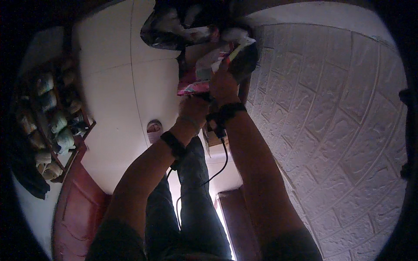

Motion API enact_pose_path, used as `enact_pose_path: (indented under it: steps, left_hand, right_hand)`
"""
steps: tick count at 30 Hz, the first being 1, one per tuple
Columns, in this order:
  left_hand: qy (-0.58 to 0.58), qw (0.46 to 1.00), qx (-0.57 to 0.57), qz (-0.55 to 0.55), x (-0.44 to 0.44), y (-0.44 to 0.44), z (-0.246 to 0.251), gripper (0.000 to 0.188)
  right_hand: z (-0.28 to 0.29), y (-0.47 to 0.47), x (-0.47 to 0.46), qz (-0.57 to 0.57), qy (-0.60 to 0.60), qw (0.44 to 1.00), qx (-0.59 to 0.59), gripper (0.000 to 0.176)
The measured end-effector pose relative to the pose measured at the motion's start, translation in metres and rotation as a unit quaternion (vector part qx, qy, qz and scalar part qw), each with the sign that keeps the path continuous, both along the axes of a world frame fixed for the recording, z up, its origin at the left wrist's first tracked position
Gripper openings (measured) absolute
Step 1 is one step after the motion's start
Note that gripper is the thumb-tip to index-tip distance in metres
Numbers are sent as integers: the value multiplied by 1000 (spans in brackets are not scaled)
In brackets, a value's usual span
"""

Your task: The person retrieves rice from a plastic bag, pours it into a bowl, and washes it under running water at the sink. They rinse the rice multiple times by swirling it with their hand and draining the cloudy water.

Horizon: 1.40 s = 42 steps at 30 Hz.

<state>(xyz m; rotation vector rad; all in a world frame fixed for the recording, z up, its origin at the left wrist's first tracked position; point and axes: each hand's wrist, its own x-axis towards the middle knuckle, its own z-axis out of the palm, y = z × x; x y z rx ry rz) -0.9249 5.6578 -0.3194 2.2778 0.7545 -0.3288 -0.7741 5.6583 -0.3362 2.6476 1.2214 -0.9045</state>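
Observation:
Both of my hands are together in front of me, over a dim pile of things. My right hand (224, 85) is curled at the edge of a colourful printed bag or wrapper (204, 72) and appears to grip it. Just below its pink patterned edge (193, 88) is my left hand (194, 108), fingers bent beside something dark. Shadow hides what those fingers touch. A dark plastic bag (163, 34) with pale contents lies beyond the hands. Under my wrists, part of an open cardboard box (214, 138) shows.
A white brick-patterned wall (313, 98) rises close on the right. Shoes fill a rack (60, 127) at the left, above a red door panel (80, 202). My slippered foot (154, 129) stands on pale floor tiles (111, 107). A black cable (225, 160) hangs from my right wrist band.

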Motion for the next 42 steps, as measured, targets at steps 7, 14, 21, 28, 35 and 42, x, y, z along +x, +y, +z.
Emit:
enact_pose_path:
  steps: [7, 14, 21, 28, 35, 42]
  left_hand:
    - [-86, 996, 1, -10, 11, 7, 19, 18]
    - [-32, 998, -27, -36, 4, 27, 53, 29]
    - [17, 996, -81, -32, 12, 27, 34, 25]
    - [-97, 994, -7, -42, -23, 17, 2, 14]
    - [-146, 982, -78, 86, -98, 20, 43, 29]
    - [26, 972, -54, 226, -334, -36, 137, 32]
  right_hand:
    - [-67, -3, 54, 83, -101, 983, -132, 39]
    - [-118, -24, 24, 346, -71, 924, -147, 47]
    - [-36, -67, 42, 74, 145, 986, -34, 61]
    - [10, -160, -12, -304, 92, 915, 250, 44]
    - [-48, -172, -67, -149, 131, 973, -115, 28]
    - [-9, -265, -72, 80, 26, 985, -152, 28]
